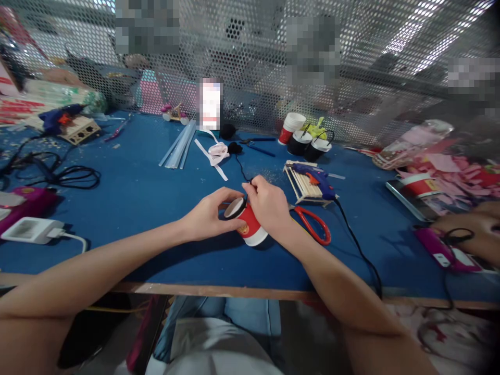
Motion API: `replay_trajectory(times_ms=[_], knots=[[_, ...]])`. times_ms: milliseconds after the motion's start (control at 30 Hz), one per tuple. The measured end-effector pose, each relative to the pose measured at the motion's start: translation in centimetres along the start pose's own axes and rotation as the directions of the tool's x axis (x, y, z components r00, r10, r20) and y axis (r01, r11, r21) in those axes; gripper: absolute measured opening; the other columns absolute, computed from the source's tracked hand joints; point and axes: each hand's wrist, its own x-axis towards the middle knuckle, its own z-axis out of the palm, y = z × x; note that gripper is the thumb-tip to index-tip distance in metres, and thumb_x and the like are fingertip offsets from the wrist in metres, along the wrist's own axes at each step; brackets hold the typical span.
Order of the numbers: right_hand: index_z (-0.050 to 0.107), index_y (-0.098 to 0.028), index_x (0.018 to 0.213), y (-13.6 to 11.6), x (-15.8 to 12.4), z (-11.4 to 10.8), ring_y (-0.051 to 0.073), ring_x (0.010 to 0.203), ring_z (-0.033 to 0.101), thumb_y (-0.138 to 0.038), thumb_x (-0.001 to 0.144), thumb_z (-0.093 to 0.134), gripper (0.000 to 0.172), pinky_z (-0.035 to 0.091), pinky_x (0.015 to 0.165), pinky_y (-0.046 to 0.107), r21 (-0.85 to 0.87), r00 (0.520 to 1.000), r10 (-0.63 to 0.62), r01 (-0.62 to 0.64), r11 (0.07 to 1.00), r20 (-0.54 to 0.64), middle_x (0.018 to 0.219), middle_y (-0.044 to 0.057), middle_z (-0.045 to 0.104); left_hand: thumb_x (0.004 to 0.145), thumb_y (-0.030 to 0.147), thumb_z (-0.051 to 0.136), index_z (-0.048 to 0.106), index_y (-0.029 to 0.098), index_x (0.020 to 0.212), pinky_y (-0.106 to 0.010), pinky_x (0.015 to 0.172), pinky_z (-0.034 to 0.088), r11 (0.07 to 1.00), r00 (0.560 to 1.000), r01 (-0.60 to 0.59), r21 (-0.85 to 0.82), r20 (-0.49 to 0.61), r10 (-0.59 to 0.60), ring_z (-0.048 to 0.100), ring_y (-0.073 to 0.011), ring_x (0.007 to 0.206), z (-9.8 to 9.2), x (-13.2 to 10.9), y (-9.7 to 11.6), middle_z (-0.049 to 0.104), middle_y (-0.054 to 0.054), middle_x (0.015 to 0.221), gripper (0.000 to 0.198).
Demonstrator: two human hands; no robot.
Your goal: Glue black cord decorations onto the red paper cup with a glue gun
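A red and white paper cup (253, 232) lies tilted on the blue table, its mouth toward the upper left and a black band round the rim. My left hand (213, 216) grips the cup, thumb on its side and fingers at the rim. At the far side of the rim, my right hand (267, 203) pinches a black cord (241, 169) against the cup. This cord runs back to a small black bundle (235, 148). Red-handled scissors (314, 225) lie beside my right wrist, their blades mostly hidden.
A blue glue gun (318, 179) rests on a wooden stick rack, its cable trailing to the front edge. Behind are several cups (300, 141), pliers (258, 146), white ribbon (216, 152) and glue sticks (178, 146). Power strips lie at both sides. Another person's hand (469, 232) is at right.
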Motion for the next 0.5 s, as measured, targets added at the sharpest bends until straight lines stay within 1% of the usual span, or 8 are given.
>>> replay_trajectory(times_ms=[133, 233, 367, 500], knots=[[0.053, -0.017, 0.081, -0.12, -0.20, -0.11, 0.018, 0.064, 0.058, -0.035, 0.091, 0.040, 0.024, 0.026, 0.052, 0.028, -0.003, 1.000, -0.016, 0.016, 1.000, 0.000, 0.071, 0.005, 0.064, 0.071, 0.028, 0.066, 0.048, 0.016, 0.111, -0.034, 0.081, 0.051, 0.997, 0.997, 0.023, 0.069, 0.066, -0.027, 0.059, -0.0162, 0.089, -0.73, 0.03, 0.69, 0.058, -0.007, 0.105, 0.045], [0.053, -0.017, 0.081, -0.20, -0.36, -0.19, 0.017, 0.063, 0.057, -0.035, 0.091, 0.038, 0.025, 0.026, 0.052, 0.028, 0.000, 1.000, -0.021, 0.021, 1.000, -0.002, 0.071, 0.005, 0.063, 0.072, 0.029, 0.066, 0.047, 0.018, 0.109, -0.034, 0.079, 0.051, 0.997, 0.993, 0.023, 0.071, 0.113, -0.031, 0.058, -0.0154, 0.086, -1.02, 0.03, 1.01, 0.058, -0.005, 0.101, 0.043], [0.052, -0.018, 0.080, -0.26, -0.61, -0.50, 0.017, 0.063, 0.056, -0.036, 0.091, 0.040, 0.024, 0.026, 0.052, 0.028, 0.015, 0.999, -0.030, 0.030, 0.999, 0.014, 0.070, 0.005, 0.062, 0.070, 0.030, 0.068, 0.046, 0.017, 0.105, -0.034, 0.082, 0.050, 1.000, 0.991, 0.011, -0.001, 0.137, -0.011, 0.058, -0.0154, 0.087, -0.97, 0.01, 1.01, 0.057, -0.003, 0.098, 0.043], [0.051, -0.018, 0.078, -0.04, -0.85, -1.00, 0.016, 0.063, 0.055, -0.037, 0.091, 0.039, 0.025, 0.027, 0.053, 0.027, 0.065, 0.999, -0.053, 0.054, 0.996, -0.007, 0.070, 0.004, 0.061, 0.069, 0.025, 0.069, 0.046, 0.016, 0.107, -0.035, 0.087, 0.049, 0.993, 0.990, -0.061, -0.103, 0.117, 0.073, 0.058, -0.0165, 0.093, -0.70, -0.03, 0.51, 0.056, -0.006, 0.103, 0.045]])
